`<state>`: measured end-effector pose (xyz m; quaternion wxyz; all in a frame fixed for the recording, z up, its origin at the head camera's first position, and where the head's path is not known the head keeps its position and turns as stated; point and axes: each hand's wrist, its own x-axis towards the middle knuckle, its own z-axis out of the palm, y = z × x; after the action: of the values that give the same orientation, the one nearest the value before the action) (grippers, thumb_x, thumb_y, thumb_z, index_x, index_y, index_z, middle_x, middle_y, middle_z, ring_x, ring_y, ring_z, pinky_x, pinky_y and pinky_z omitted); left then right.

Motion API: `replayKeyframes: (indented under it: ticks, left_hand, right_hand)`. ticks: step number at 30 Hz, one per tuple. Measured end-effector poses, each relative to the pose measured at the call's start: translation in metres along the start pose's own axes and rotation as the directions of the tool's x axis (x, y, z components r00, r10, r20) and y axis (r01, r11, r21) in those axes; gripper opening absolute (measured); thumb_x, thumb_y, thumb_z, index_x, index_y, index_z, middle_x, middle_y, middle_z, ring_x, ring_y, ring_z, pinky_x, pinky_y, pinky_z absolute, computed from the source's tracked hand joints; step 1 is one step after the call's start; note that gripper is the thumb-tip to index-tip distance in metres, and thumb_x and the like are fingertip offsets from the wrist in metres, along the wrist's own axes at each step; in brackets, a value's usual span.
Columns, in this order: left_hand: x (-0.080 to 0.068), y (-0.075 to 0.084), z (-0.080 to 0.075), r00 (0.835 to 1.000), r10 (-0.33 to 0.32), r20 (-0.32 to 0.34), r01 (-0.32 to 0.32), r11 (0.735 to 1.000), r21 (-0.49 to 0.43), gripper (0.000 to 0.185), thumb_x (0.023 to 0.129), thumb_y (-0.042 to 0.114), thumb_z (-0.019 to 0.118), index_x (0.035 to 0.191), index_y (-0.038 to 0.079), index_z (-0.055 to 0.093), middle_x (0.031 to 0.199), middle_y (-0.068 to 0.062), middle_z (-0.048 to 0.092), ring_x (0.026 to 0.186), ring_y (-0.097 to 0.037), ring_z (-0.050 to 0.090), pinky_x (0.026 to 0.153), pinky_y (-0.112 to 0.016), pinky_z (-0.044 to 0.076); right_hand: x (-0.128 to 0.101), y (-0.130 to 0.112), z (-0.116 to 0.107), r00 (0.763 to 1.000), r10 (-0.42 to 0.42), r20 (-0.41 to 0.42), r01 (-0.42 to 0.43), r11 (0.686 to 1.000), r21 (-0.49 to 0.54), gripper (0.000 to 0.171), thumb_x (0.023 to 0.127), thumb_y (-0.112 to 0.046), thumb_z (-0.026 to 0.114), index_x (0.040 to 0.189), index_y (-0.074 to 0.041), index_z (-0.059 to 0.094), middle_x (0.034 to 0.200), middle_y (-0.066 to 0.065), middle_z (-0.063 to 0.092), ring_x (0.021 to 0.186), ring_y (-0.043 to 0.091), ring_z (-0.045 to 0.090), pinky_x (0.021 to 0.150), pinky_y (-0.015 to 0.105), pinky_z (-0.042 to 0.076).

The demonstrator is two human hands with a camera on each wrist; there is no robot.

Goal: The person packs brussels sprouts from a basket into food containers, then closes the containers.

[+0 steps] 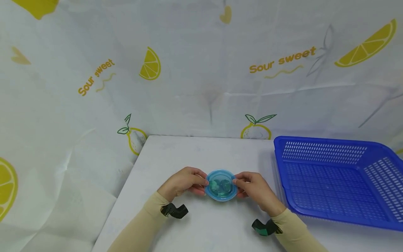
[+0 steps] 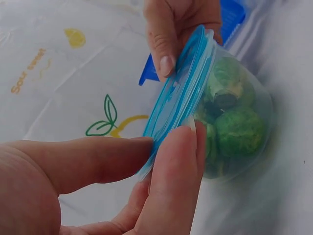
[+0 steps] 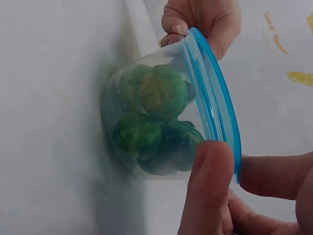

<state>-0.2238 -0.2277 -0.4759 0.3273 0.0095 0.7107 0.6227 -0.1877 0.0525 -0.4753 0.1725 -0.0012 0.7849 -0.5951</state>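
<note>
- Two hands pinch the blue-lidded container at lower centre: your left hand clamps its left rim, thumb and fingers closed.
- Your right hand pinches the right rim likewise.

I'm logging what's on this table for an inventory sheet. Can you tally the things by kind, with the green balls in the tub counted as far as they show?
Clear tub with blue lid, held at its rim by left hand and right hand: 1
Green balls inside it: at least 4 show; more may be hidden
Blue basket: 1
Total: at least 6
</note>
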Motion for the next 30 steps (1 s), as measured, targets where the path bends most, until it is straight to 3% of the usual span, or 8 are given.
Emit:
replayKeyframes:
  ticks: [13, 23, 30]
  left_hand:
    - [0.0033, -0.0033, 0.002, 1.0, -0.008, 0.005, 0.009, 1.0, -0.024, 0.026, 0.097, 0.006, 0.074, 0.12, -0.004, 0.068, 0.09, -0.007, 0.071, 0.071, -0.014, 0.074, 0.069, -0.027, 0.067]
    - [0.0028, -0.0039, 0.0031, 1.0, 0.02, 0.015, -0.02, 0.999, -0.025, 0.027, 0.095, 0.006, 0.072, 0.119, -0.005, 0.066, 0.09, -0.007, 0.068, 0.072, -0.014, 0.073, 0.068, -0.027, 0.067]
    - [0.0039, -0.0051, 0.0025, 0.999, 0.038, 0.026, -0.037, 0.999, -0.037, 0.025, 0.094, 0.008, 0.071, 0.115, -0.002, 0.063, 0.088, -0.006, 0.066, 0.071, -0.014, 0.071, 0.067, -0.026, 0.067]
  right_hand:
    - [0.001, 0.0028, 0.0048, 0.999, 0.011, -0.034, -0.01, 1.0, 0.018, 0.025, 0.106, -0.007, 0.063, 0.124, 0.01, 0.067, 0.089, 0.007, 0.065, 0.068, 0.016, 0.064, 0.065, 0.027, 0.063]
    - [0.0045, 0.0062, 0.0059, 0.999, -0.026, -0.03, 0.026, 1.0, 0.001, 0.025, 0.108, -0.007, 0.062, 0.124, 0.012, 0.064, 0.09, 0.006, 0.062, 0.068, 0.015, 0.06, 0.062, 0.025, 0.058]
    - [0.0062, 0.0078, 0.0079, 1.0, 0.002, -0.029, -0.001, 0.999, 0.048, 0.021, 0.108, -0.01, 0.061, 0.118, 0.008, 0.064, 0.088, 0.002, 0.063, 0.069, 0.014, 0.058, 0.062, 0.026, 0.055]
